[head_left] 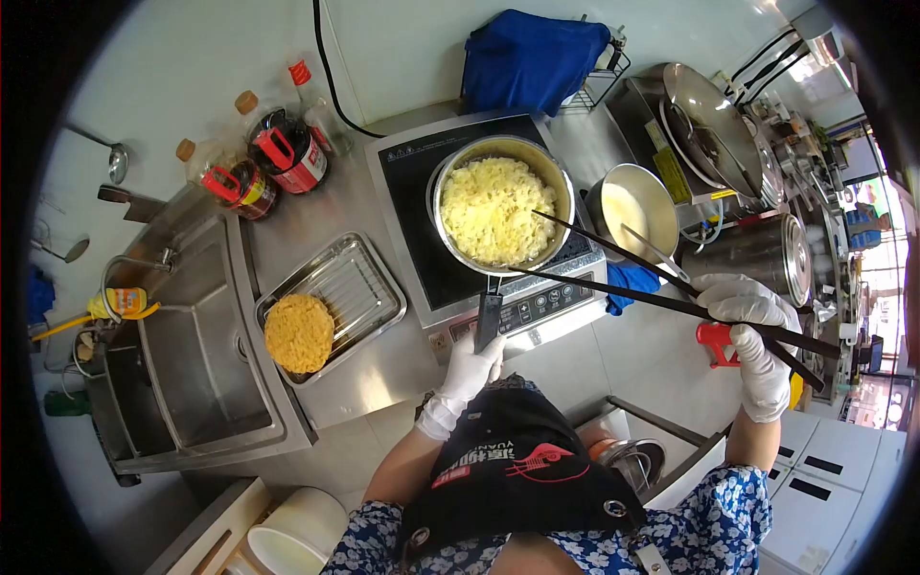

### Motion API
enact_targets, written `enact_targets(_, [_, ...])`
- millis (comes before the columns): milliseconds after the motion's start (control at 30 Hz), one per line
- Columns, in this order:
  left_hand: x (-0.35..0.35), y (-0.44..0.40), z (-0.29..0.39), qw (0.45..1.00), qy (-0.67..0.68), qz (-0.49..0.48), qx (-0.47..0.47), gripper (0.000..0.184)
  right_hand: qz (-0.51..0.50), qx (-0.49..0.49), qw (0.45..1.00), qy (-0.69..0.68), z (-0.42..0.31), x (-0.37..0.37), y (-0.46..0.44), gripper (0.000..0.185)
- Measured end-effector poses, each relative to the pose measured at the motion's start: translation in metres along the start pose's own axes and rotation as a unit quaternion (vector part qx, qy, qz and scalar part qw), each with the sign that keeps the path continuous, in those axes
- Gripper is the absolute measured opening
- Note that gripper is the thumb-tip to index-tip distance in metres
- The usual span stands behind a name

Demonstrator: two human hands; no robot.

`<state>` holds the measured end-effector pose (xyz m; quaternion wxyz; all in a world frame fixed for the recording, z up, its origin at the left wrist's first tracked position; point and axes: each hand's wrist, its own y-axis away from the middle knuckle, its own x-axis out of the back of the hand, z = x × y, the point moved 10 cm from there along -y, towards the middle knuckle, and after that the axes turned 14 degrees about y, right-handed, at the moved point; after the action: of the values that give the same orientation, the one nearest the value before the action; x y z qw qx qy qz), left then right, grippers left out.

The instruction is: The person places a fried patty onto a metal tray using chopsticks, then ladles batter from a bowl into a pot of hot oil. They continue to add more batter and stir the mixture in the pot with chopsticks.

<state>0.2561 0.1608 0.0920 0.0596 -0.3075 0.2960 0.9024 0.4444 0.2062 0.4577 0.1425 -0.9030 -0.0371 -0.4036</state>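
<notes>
A metal pot [563, 182] stands on the black induction cooker, filled with a pale yellow, bubbling mass of frying food [494, 206]. Wrapped round the pot's black handle [488, 318] is my left hand [470, 374], in a white glove. My right hand [752, 331], also gloved, grips a pair of long dark chopsticks [652, 299]. Their tips are spread apart: one reaches into the food, the other lies at the pot's near rim. To the left, a golden round fried cake [299, 333] rests at one end of a metal tray with a rack [369, 305].
A second pot [661, 192] with pale batter and a utensil stands right of the cooker [407, 182]. Bottles [287, 153] with red handles line the wall. A sink [206, 355] lies at left; a large wok [709, 115] and a steel stockpot [747, 259] are at right.
</notes>
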Motion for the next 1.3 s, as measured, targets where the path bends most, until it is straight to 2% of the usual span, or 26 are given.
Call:
enact_targets(100, [0.002, -0.003, -0.003, 1.0, 0.003, -0.006, -0.015, 0.011, -0.016, 0.014, 0.999, 0.027, -0.01, -0.009, -0.002, 0.038])
enact_targets(200, [0.002, -0.002, -0.004, 1.0, 0.015, -0.014, -0.014, 0.011, -0.04, 0.052, 0.991, 0.12, -0.022, -0.024, -0.008, 0.043])
enact_targets(333, [0.0, -0.002, -0.003, 1.0, 0.013, -0.006, -0.016, 0.012, -0.105, 0.216, 0.946, 0.22, -0.03, -0.069, 0.004, 0.036])
enact_targets(433, [0.001, -0.002, -0.004, 1.0, -0.009, -0.01, -0.014, 0.012, -0.113, 0.275, 0.925, 0.236, -0.021, -0.107, 0.026, 0.034])
enact_targets(500, [0.0, -0.002, -0.005, 1.0, 0.003, -0.019, -0.013, 0.013, -0.094, 0.327, 0.892, 0.298, -0.02, -0.13, 0.049, 0.037])
enact_targets(567, [-0.004, 0.0, 0.0, 1.0, 0.001, -0.014, -0.014, 0.012, -0.074, 0.355, 0.881, 0.303, -0.014, -0.144, 0.069, 0.037])
enact_targets(733, [-0.006, 0.002, 0.006, 1.0, -0.007, 0.001, -0.015, 0.01, -0.045, 0.38, 0.862, 0.333, 0.011, -0.171, 0.082, 0.037])
enact_targets(1033, [-0.007, 0.002, 0.009, 0.999, -0.027, 0.008, -0.028, 0.013, -0.062, 0.391, 0.867, 0.304, 0.028, -0.186, 0.056, 0.044])
enact_targets(1100, [-0.008, 0.002, 0.009, 0.999, -0.035, 0.003, -0.024, 0.013, -0.059, 0.343, 0.896, 0.277, 0.026, -0.173, 0.046, 0.045])
enact_targets(1167, [-0.007, 0.001, 0.008, 0.999, -0.032, 0.0, -0.025, 0.013, 0.044, 0.272, 0.948, 0.162, 0.022, -0.138, 0.034, 0.025])
enact_targets(1233, [-0.007, 0.001, 0.01, 0.999, -0.029, -0.003, -0.026, 0.013, 0.142, 0.143, 0.979, -0.014, 0.045, -0.105, 0.023, 0.012])
enact_targets(1300, [-0.007, 0.002, 0.01, 0.999, -0.029, 0.003, -0.015, 0.012, 0.194, -0.076, 0.972, -0.106, 0.092, -0.09, 0.022, 0.019])
